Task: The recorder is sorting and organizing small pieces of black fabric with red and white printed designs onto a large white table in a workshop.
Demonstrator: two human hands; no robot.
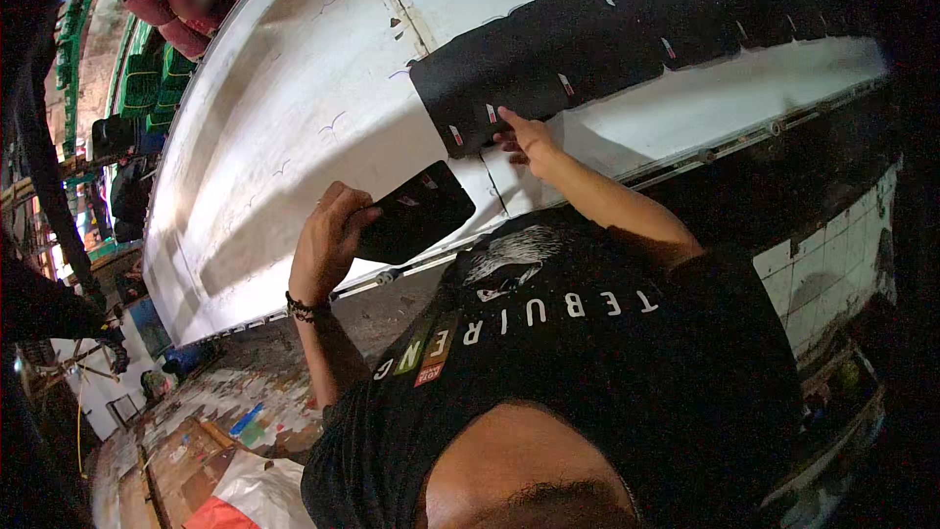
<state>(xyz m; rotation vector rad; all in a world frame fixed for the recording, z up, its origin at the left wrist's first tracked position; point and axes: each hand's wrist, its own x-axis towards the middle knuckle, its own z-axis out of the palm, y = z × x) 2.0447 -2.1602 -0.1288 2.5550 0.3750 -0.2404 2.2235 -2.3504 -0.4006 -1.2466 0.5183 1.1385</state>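
My left hand (334, 235) grips one end of a loose black panel (418, 213), apparently fabric, with small red-and-white marks. It is held at the near edge of a long white table (294, 147). Further right, a band of black panels (529, 51) lies in overlapping rows along the table, bearing similar marks. My right hand (532, 143) is at the near left end of this band, index finger extended and the others slightly curled. Nothing shows in its grasp. Whether its fingertips touch the panels I cannot tell.
A metal rail (705, 156) with round fittings runs along the table's near edge. Across the table, at upper left, is another person (180, 22) near stacked green crates (150, 84). A white-and-red sheet (253, 492) lies on the littered floor (242, 375) at lower left.
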